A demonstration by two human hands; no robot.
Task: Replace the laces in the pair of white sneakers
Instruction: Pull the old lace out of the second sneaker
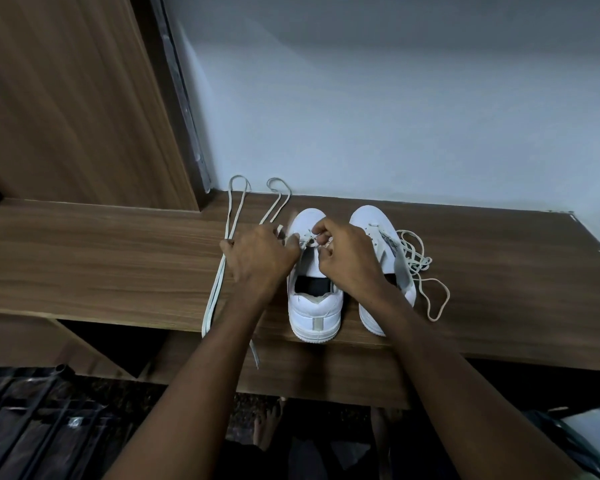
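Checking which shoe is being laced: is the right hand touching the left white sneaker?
Touching. The head view shows the right hand resting over the left white sneaker, fingertips pinching the lace at its eyelets.

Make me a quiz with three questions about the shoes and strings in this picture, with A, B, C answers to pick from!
1. Where does the tangled lace lie?
A. Inside a sneaker
B. On the wooden shelf, to the right of the right sneaker
C. On the floor

2. How many white sneakers stand on the shelf?
A. One
B. Two
C. Three

3. What are both hands doing?
A. Resting flat on the shelf
B. Holding a brush
C. Working a lace at the front eyelets of the left sneaker

Answers: 1 B, the tangle sits on the wood beside the right sneaker. 2 B, a pair stands side by side. 3 C, the left hand and right hand pinch lace over that sneaker's eyelets.
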